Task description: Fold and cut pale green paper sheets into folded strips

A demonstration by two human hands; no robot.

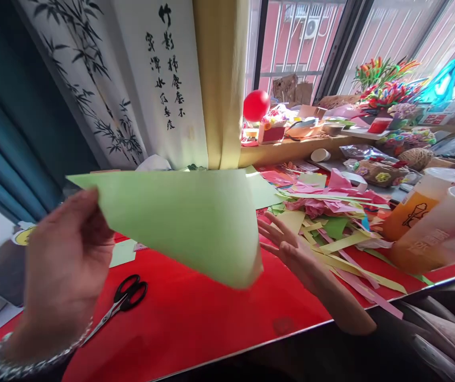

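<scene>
Paper [179,217], pale green and curled, hangs on my remote feed up and right of the black-handled scissors [122,302]. I see the left hand [66,254] pinching its left corner; the right hand [294,253] spreads released, right of the scissors, contact unclear to me. Paper strips [344,242] pile farther right.

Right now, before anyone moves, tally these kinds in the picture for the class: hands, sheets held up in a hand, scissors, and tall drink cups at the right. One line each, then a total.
Hands: 2 (left hand, right hand)
Held sheets: 1 (green sheet)
Scissors: 1
Tall cups: 2 (front cup, rear cup)
Total: 6
</scene>
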